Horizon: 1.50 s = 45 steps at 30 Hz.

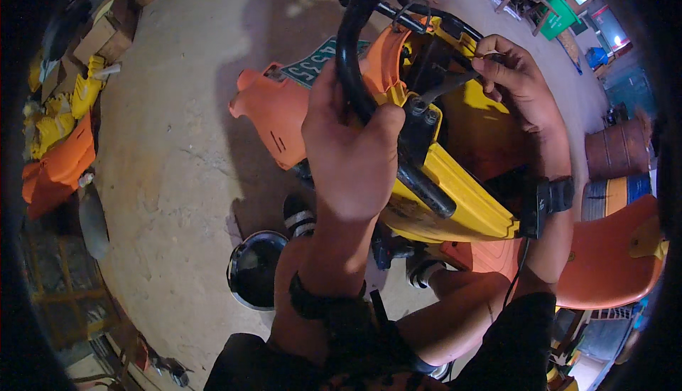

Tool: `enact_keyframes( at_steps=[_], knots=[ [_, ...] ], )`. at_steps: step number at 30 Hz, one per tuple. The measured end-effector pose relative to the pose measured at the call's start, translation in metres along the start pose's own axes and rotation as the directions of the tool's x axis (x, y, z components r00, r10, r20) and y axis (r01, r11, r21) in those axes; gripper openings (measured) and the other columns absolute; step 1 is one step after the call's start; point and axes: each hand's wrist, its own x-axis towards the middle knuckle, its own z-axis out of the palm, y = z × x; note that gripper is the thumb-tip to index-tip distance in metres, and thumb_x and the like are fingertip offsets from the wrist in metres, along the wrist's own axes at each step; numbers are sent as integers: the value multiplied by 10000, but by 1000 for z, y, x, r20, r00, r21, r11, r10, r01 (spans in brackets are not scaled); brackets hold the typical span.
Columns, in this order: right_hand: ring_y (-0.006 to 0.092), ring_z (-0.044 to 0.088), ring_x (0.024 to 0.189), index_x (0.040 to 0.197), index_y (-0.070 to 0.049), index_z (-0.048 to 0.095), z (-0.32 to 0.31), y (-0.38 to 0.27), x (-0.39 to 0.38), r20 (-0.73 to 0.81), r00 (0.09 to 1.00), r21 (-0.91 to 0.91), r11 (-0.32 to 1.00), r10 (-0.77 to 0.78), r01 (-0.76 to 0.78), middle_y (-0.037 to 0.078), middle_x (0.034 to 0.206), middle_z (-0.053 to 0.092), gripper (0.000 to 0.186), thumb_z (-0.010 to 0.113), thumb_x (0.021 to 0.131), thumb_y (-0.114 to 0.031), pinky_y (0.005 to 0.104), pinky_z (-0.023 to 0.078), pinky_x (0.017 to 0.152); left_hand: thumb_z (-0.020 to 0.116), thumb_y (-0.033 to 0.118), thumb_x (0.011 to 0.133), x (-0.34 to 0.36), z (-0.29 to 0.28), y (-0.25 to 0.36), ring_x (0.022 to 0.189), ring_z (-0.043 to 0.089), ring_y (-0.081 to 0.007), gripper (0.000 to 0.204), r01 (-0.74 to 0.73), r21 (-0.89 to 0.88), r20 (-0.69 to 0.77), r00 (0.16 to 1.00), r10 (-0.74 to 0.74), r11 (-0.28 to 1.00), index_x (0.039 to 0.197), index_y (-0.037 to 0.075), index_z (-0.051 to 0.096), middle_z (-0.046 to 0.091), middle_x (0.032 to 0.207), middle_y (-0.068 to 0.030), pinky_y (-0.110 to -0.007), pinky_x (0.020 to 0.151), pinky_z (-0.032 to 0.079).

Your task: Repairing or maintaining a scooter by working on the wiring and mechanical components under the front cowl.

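Note:
A yellow and orange plastic vehicle body [455, 192] with black tubing stands in front of me. My left hand [352, 153] is wrapped round a bent black tube [352, 43], its thumb lying near two bolts on a black bracket [419, 124]. Over the far right edge of the yellow shell, my right hand [511, 78] has its fingers curled in a pinch. A dark grey flat piece [449, 85] reaches from those fingertips toward the bracket; its kind is unclear. Beyond my left hand are an orange front panel [273, 117] and a dark green plate [320, 64].
A round black bucket [257, 270] sits on the floor beside my leg. Loose orange [64, 163] and yellow panels [85, 96] lie at the left, near cardboard boxes [110, 32]. At right are an orange seat-shaped panel [611, 256], a rusty drum [618, 149] and a green bin [558, 14].

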Motion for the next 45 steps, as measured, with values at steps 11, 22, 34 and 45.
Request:
enact_keyframes(
  at_steps=[11,22,34,45],
  knots=[
    [112,580,643,1063,-33,516,14,8,10,-99,990,62,992,-102,108,67,786,633,348,716,833,-199,225,442,583,543,-81,771,1,-2,-2,937,542,-100,436,-31,6,23,999,31,999,1196,-47,452,577,1033,-64,-241,861,424],
    [196,635,882,1238,-1,463,45,9,19,-86,949,122,943,-302,311,135,986,646,355,567,930,-144,323,489,844,552,-88,772,0,1,-2,916,558,-96,440,-8,-16,-33,999,7,1000,1199,-45,456,593,1014,-63,-225,832,439],
    [176,627,755,1164,-61,508,26,6,14,-319,937,350,902,-139,253,119,905,646,305,600,880,-127,302,496,717,553,-78,774,-1,2,0,889,548,-85,442,-16,22,-39,999,17,1000,1206,-51,459,591,1007,-57,-217,797,439],
    [211,669,697,1057,-23,493,23,4,10,-261,951,305,920,-166,245,144,879,665,196,576,885,-68,310,531,613,542,-81,777,-1,1,-3,867,547,-82,455,-21,20,-28,999,21,1000,1222,-52,452,595,998,-56,-212,770,441]
  ],
)
